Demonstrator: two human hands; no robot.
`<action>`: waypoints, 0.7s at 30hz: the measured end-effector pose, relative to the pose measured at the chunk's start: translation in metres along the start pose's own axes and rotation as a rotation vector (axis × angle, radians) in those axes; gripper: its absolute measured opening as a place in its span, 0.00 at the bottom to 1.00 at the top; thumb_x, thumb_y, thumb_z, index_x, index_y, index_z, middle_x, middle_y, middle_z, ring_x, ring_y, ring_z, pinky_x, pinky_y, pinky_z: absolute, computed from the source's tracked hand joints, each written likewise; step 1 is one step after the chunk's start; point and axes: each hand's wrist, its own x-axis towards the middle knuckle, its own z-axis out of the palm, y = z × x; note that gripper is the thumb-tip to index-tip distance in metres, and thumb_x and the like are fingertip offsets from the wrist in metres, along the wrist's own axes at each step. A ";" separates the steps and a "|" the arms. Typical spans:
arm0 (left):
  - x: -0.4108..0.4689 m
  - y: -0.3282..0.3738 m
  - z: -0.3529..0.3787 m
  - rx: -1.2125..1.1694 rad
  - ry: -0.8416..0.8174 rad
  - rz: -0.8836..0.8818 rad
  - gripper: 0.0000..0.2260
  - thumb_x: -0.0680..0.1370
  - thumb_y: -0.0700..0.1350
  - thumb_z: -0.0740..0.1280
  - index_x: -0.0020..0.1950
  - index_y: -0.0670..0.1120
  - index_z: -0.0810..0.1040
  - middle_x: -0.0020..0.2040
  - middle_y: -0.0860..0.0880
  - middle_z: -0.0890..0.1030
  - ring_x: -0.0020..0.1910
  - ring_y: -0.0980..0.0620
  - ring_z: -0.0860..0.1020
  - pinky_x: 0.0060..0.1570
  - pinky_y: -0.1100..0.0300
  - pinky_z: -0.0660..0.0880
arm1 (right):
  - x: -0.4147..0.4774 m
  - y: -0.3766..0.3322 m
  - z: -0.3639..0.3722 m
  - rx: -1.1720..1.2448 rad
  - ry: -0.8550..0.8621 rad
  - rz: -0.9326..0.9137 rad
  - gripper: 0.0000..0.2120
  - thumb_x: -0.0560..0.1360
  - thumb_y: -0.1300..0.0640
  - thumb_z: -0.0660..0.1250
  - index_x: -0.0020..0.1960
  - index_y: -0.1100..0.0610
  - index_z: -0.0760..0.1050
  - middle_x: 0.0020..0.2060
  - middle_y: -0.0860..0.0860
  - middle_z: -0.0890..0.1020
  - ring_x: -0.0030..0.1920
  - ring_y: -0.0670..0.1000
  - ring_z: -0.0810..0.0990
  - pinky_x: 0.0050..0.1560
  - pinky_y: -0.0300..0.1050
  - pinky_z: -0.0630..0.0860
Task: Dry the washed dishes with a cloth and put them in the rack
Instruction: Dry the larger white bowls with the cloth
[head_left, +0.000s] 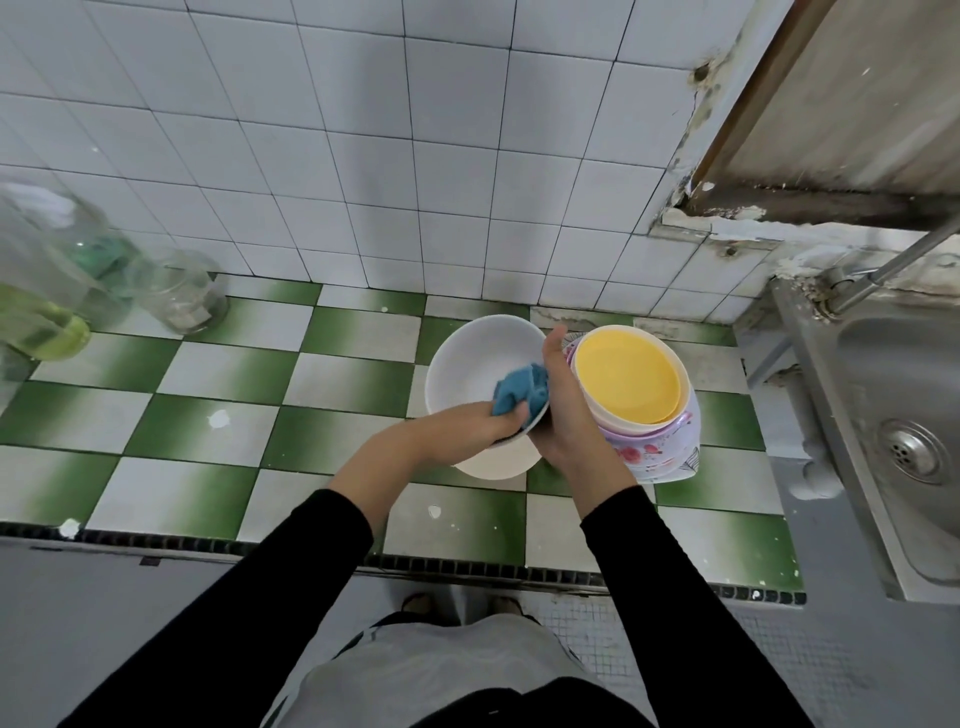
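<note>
Three glass containers (179, 293) stand at 9 o'clock on the green-and-white tiled counter (234, 374), well apart from the dishes. One white bowl (472, 364) is held above the counter's middle, tilted, its mouth facing up; being round, it has no long axis. The left hand (467, 431) pinches one blue cloth (519, 392) against the bowl's inside at 4 o'clock. The right hand (566, 415) clasps the rim at 3 o'clock, its fingers mostly hidden. A second white dish (493, 465) sits beneath the hands. At 3 o'clock, just beside them, one yellow plate (623, 371) tops a stack in a floral bowl (654, 452). One steel sink (909, 395) lies at far right.
</note>
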 end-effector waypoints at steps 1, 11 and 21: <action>-0.002 -0.001 -0.001 0.101 -0.011 -0.023 0.20 0.84 0.59 0.45 0.70 0.56 0.67 0.66 0.47 0.75 0.68 0.48 0.69 0.76 0.52 0.53 | 0.000 0.000 0.000 -0.026 0.016 -0.008 0.27 0.74 0.32 0.63 0.61 0.52 0.76 0.57 0.57 0.80 0.61 0.57 0.79 0.64 0.60 0.77; 0.010 -0.030 -0.006 0.945 0.285 -0.297 0.28 0.83 0.58 0.41 0.80 0.48 0.38 0.80 0.51 0.39 0.78 0.50 0.35 0.74 0.43 0.33 | -0.001 0.012 0.010 -0.070 -0.148 -0.032 0.30 0.75 0.31 0.56 0.65 0.51 0.74 0.58 0.57 0.83 0.59 0.59 0.82 0.61 0.60 0.79; 0.026 -0.035 -0.008 0.541 0.451 0.100 0.33 0.84 0.55 0.50 0.70 0.56 0.23 0.72 0.50 0.22 0.68 0.50 0.20 0.68 0.57 0.23 | -0.004 0.012 0.020 -0.090 -0.171 -0.041 0.28 0.70 0.31 0.60 0.61 0.48 0.76 0.56 0.49 0.84 0.60 0.50 0.81 0.64 0.51 0.77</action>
